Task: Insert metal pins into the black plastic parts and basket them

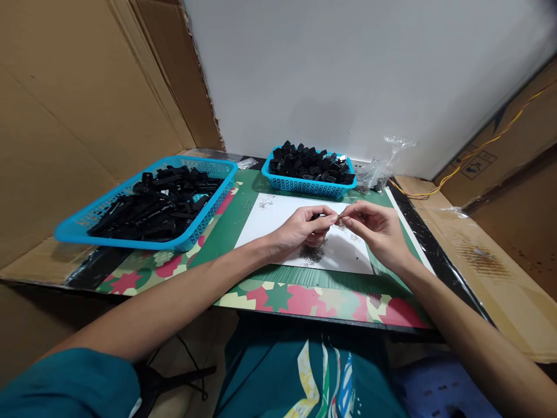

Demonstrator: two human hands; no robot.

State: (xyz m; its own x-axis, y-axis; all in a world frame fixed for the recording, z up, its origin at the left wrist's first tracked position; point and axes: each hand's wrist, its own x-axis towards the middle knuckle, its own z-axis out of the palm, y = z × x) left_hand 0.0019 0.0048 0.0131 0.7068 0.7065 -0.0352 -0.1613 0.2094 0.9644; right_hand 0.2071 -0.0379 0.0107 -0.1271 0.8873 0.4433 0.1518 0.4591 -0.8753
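My left hand (302,226) is closed over the white sheet (256,226), with a small black piece (315,216) partly showing between its curled fingers. Thumb and forefinger of my right hand (376,226) are pinched together, their tips meeting those of the left. Whatever lies between the right fingertips is too small to make out. Below the left hand is a pile of tiny, thin metal-looking bits (313,253). Smaller scatterings of the same bits lie on the sheet near the right fingers and at its far left corner.
A large blue basket (191,238) of long black plastic parts stands at the left. Behind the sheet is a smaller blue basket (304,186) heaped with short black pieces. Clear plastic bags (376,174) lie beside it. Cardboard (500,249) and a wall (348,75) surround the table.
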